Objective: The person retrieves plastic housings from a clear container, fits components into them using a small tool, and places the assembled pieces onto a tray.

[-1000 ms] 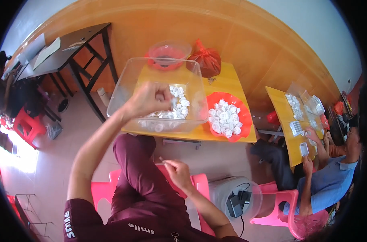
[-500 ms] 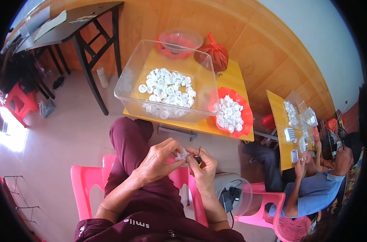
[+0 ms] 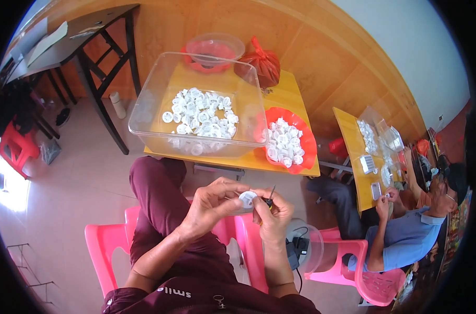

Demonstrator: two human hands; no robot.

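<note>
Above my lap, my left hand (image 3: 209, 209) pinches a small white round plastic piece (image 3: 247, 199) between thumb and fingers, its round face turned up. My right hand (image 3: 273, 215) meets it from the other side, the thumb at the piece's edge. Held in the right fingers is a small screwdriver (image 3: 269, 202) with a black and yellow handle, its thin shaft pointing up and away from the piece. Beyond my hands, a clear plastic bin (image 3: 144, 133) contains many similar white pieces. To its right, a red scalloped bowl (image 3: 308, 149) is heaped with more of them.
Bin and bowl stand on a yellow table (image 3: 290, 89), with a red tied bag (image 3: 261, 65) and a clear basin (image 3: 217, 46) behind. At right, a co-worker (image 3: 405, 240) handles small parts at another table (image 3: 348, 141). A translucent tub (image 3: 314, 251) with black adapters stands beside my chair.
The white piece has been turned so its round face shows. Both hands have shifted slightly right, and the whole view has swung, moving the table leftward in it.
</note>
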